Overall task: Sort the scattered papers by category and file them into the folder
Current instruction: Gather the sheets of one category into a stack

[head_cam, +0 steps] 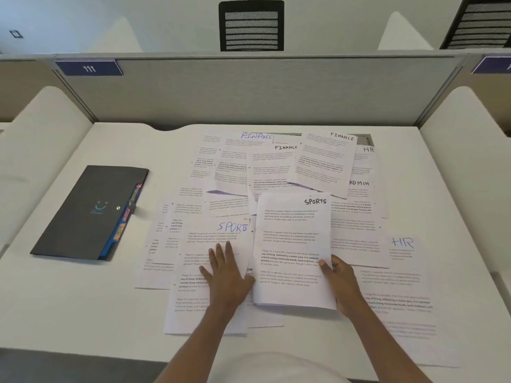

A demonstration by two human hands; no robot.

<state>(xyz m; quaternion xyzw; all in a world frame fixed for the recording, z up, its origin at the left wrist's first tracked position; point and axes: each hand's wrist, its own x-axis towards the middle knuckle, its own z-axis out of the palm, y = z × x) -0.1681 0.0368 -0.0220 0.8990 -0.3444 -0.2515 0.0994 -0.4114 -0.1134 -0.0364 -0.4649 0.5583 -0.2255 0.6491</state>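
Note:
Printed sheets lie scattered across the white desk (83,299), labelled by hand. My right hand (338,280) grips the right edge of a sheet marked SPORTS in black (293,244), lifted slightly above the pile. My left hand (225,275) rests flat, fingers straight, on another sheet marked SPORTS in blue (199,244). Three FINANCE sheets (323,161) lie at the back. An ADMIN sheet (359,189) and two HR sheets (401,247) lie to the right. A dark grey folder (85,214) with coloured tabs lies closed on the left.
A grey partition wall (249,89) closes off the back of the desk, with a blue number plate (88,68) at its left. Raised white side panels stand left and right. A black office chair (251,26) is beyond the partition.

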